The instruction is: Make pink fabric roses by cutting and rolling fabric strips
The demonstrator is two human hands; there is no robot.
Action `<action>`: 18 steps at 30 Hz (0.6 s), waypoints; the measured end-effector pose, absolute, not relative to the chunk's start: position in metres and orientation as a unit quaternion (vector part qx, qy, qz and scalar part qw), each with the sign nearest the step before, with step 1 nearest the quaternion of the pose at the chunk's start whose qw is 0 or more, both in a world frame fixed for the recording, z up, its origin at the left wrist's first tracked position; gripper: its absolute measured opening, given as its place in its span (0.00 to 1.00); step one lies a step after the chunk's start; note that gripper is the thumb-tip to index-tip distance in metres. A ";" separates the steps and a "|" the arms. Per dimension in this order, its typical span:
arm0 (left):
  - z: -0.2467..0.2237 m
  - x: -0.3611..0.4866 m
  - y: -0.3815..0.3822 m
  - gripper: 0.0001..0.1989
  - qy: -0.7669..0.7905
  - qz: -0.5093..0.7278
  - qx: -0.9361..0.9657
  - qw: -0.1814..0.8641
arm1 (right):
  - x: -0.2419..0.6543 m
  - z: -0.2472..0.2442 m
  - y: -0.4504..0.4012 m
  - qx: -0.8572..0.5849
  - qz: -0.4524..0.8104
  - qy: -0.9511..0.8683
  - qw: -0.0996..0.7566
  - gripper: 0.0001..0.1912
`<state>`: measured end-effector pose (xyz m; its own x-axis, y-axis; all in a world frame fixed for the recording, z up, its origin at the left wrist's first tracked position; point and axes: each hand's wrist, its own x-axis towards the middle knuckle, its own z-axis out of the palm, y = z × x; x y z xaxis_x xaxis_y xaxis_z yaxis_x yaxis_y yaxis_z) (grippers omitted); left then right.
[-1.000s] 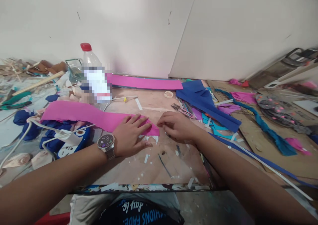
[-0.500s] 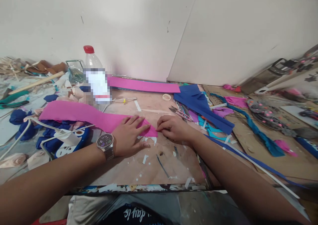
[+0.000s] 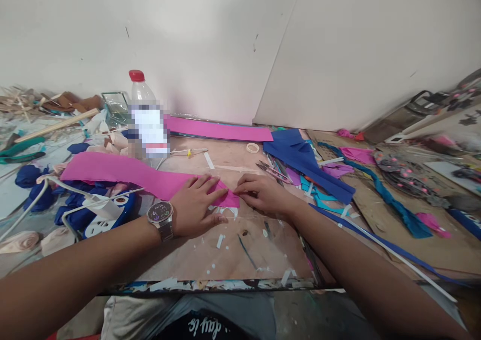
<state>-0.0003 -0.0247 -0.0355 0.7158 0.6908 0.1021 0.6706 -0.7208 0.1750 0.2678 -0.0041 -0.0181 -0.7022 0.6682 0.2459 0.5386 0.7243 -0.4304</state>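
Note:
A long pink fabric strip (image 3: 112,170) runs from the clutter at left to the middle of the table, where its right end narrows to a folded-looking tip. My left hand (image 3: 197,202), wearing a watch, lies flat on the strip near that end with its fingers spread. At the tip, my right hand (image 3: 259,192) has thumb and fingers pinched together on the fabric's edge; the fingertips partly hide the edge. Just behind my right hand are small thread snips (image 3: 273,171) and a roll of tape (image 3: 252,148).
Another pink strip (image 3: 221,129) lies along the wall beside blue fabric (image 3: 308,164). A phone (image 3: 150,129) leans on a red-capped bottle (image 3: 137,75). A blue-and-white power strip (image 3: 108,215) with cables sits at left. A twisted teal fabric length (image 3: 387,195) rests on cardboard at right.
My right hand's fingertips have shifted slightly left over the pink strip's tip. My left hand stays flat in place, and the view has moved very slightly.

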 end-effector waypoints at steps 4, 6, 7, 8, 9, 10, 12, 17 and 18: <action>-0.036 0.000 -0.025 0.38 0.372 0.074 0.923 0.063 | 0.269 -0.022 -0.001 -0.319 0.176 -0.911 0.192 0.11; -0.035 0.000 -0.025 0.38 0.373 0.073 0.923 0.062 | 0.269 -0.023 0.000 -0.314 0.182 -0.912 0.190 0.11; -0.035 0.000 -0.025 0.37 0.372 0.074 0.923 0.061 | 0.269 -0.023 0.001 -0.311 0.185 -0.913 0.189 0.10; -0.035 0.000 -0.025 0.37 0.372 0.075 0.923 0.060 | 0.269 -0.023 0.001 -0.309 0.187 -0.914 0.186 0.10; -0.035 0.000 -0.025 0.37 0.371 0.076 0.924 0.060 | 0.269 -0.023 0.001 -0.309 0.187 -0.914 0.183 0.10; -0.036 0.000 -0.025 0.37 0.371 0.078 0.923 0.060 | 0.268 -0.023 0.001 -0.309 0.187 -0.915 0.181 0.10; -0.036 0.000 -0.025 0.36 0.370 0.087 0.923 0.062 | 0.266 -0.021 0.000 -0.314 0.187 -0.914 0.177 0.10; -0.030 0.001 -0.024 0.35 0.378 0.147 0.910 0.082 | 0.262 -0.016 -0.007 -0.346 0.205 -0.892 0.208 0.09; -0.027 0.001 -0.024 0.34 0.381 0.167 0.905 0.091 | 0.260 -0.014 -0.009 -0.352 0.212 -0.885 0.217 0.09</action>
